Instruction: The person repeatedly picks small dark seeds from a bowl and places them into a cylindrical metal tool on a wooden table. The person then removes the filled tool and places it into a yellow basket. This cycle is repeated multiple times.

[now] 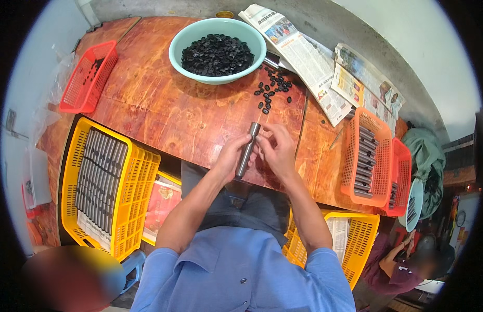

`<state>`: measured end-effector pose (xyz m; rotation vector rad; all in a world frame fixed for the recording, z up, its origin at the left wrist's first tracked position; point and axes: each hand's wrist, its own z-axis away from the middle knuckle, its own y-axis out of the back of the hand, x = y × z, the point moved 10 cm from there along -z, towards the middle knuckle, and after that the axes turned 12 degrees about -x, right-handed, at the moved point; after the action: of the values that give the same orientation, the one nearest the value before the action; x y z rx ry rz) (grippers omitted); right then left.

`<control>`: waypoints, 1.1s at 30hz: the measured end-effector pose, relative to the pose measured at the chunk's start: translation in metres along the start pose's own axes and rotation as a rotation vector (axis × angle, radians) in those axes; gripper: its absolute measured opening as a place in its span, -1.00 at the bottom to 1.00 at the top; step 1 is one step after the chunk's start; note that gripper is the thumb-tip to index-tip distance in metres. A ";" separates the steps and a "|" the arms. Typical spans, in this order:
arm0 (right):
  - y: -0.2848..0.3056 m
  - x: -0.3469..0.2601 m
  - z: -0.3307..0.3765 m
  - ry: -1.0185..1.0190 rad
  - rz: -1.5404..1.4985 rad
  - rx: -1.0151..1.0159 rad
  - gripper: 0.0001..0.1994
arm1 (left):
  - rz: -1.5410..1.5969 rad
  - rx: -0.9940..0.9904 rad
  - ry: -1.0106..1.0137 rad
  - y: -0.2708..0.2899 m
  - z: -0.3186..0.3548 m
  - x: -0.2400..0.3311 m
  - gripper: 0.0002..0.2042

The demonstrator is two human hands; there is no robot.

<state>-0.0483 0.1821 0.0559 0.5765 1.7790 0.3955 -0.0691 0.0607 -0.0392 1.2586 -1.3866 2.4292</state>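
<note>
Above the near edge of the bench (163, 114), the left hand (230, 156) clamps a stiff, smooth, probably slippery metal tube (247, 150) at mid-length, while the right hand (277, 148) pinches near its top, before loose black caps (275, 88).

Left hand (230, 156): fingers curled shut around something held upright, thumb on the near side.
Right hand (277, 148): raised beside the left, fingertips (263, 130) pinched together at the top.
Forearms: bare, rising from the lower edge and converging.
Upper arms: short blue sleeves.
</note>
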 end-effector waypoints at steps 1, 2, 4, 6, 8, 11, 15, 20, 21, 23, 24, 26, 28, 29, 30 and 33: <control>-0.001 0.017 0.002 -0.109 -0.161 0.003 -0.71 | 0.033 -0.018 0.085 -0.006 0.004 -0.007 -0.58; -0.003 0.033 0.004 -0.217 -0.323 0.008 -0.71 | 0.067 -0.037 0.171 -0.011 0.008 -0.015 -0.64; -0.014 0.042 0.008 -0.328 -0.450 -0.098 -0.72 | 0.021 -0.013 0.173 -0.014 0.013 -0.018 -0.64; -0.018 0.039 0.011 -0.423 -0.548 -0.170 -0.73 | -0.020 0.000 0.139 -0.018 0.014 -0.019 -0.64; -0.015 0.039 0.011 -0.366 -0.581 -0.145 -0.75 | -0.068 -0.031 0.114 -0.022 0.013 -0.017 -0.65; -0.014 0.042 0.013 -0.344 -0.607 -0.157 -0.76 | -0.133 -0.068 0.079 -0.024 0.012 -0.018 -0.66; -0.007 0.041 0.015 -0.367 -0.655 -0.118 -0.75 | -0.254 -0.102 0.034 -0.024 0.008 -0.016 -0.65; 0.003 0.044 0.014 -0.311 -0.688 -0.071 -0.69 | -0.304 -0.115 0.048 -0.036 0.013 -0.010 -0.68; 0.003 0.044 0.015 -0.326 -0.708 -0.072 -0.68 | -0.294 -0.104 0.016 -0.037 0.014 -0.008 -0.69; 0.005 0.043 0.016 -0.319 -0.701 -0.064 -0.66 | -0.338 -0.120 0.012 -0.035 0.013 -0.010 -0.69; 0.006 0.043 0.017 -0.316 -0.697 -0.062 -0.66 | -0.360 -0.127 0.010 -0.033 0.012 -0.011 -0.69; 0.010 0.039 0.018 -0.325 -0.681 -0.065 -0.66 | -0.404 -0.154 0.003 -0.030 0.011 -0.012 -0.70; 0.011 0.040 0.019 -0.347 -0.683 -0.069 -0.67 | -0.529 -0.141 -0.014 -0.031 0.011 -0.007 -0.70; 0.012 0.042 0.021 -0.365 -0.693 -0.071 -0.67 | -0.632 -0.115 -0.027 -0.033 0.011 -0.002 -0.70; 0.013 0.045 0.022 -0.382 -0.703 -0.073 -0.67 | -0.734 -0.088 -0.041 -0.035 0.010 0.004 -0.70; 0.019 0.051 0.018 -0.387 -0.637 -0.138 -0.69 | -1.141 -0.059 -0.418 -0.055 0.009 0.037 -0.70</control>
<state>-0.0383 0.2263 0.0212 -0.0315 1.4486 -0.0387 -0.0643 0.0751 0.0255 1.8735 -0.4607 1.3715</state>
